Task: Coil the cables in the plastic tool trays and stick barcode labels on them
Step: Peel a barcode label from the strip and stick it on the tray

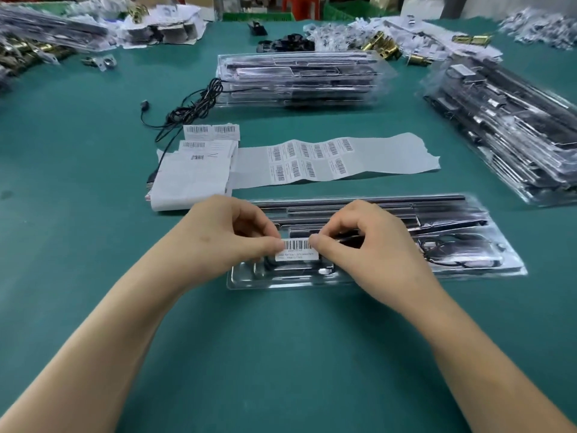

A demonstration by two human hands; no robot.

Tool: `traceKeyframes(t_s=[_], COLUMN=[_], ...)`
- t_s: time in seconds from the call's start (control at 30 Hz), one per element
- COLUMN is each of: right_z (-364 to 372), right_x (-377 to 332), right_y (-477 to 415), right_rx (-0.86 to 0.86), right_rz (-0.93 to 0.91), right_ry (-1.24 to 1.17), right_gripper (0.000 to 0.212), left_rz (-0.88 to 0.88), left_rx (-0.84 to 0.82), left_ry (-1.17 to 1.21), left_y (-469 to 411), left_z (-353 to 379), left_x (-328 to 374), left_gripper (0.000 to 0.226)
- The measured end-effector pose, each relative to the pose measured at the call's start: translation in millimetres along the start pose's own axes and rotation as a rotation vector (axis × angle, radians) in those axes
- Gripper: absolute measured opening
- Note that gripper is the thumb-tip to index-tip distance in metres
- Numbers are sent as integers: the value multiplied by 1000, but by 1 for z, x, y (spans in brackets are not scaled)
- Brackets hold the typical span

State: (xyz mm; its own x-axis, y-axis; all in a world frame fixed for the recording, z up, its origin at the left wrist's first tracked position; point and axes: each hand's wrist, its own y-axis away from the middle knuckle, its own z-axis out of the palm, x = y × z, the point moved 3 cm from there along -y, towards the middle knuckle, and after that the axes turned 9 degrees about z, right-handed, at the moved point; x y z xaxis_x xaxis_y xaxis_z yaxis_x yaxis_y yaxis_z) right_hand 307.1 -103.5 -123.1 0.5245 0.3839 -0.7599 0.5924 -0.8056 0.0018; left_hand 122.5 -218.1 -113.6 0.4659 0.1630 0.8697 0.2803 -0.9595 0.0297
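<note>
Two hands: left hand (231, 232) and right hand (359, 242) close together, thumb and forefinger of each pinching one end of the barcode label (296, 250).
Label position: white, barcode side up, stretched flat between the hands over the left part of the near tray (249, 283); whether it touches the plastic or sits just above it, cannot tell.
Near tray: clear plastic, long, lying flat on the green desk (281, 354), with dark long parts inside.
Cable in tray: black coiled cable (446, 253) sits in the right compartment.
Middle of desk: label sheet (390, 154) spread out behind the tray, several barcodes on it with some gaps; folded backing paper (190, 182) at its left end.
Loose cable: black loose cable (193, 104) tangled beyond the paper, beside the centre tray stack (299, 79).
Right side: second tray stack (505, 129), lying at an angle.
Far edge: brass parts (381, 46) among paper scraps, blurred.
</note>
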Motion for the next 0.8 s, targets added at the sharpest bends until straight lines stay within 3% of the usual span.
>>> traceKeyframes(t_s=[0.8], right_z=[11], right_x=[5], right_y=[2], right_rx=[66], right_rz=[-90], right_ry=[51], right_gripper=[13], left_rz=[-41], left_rx=[26], left_ry=[-193], left_y=[2], left_z=[6], left_x=[7], left_gripper=[7])
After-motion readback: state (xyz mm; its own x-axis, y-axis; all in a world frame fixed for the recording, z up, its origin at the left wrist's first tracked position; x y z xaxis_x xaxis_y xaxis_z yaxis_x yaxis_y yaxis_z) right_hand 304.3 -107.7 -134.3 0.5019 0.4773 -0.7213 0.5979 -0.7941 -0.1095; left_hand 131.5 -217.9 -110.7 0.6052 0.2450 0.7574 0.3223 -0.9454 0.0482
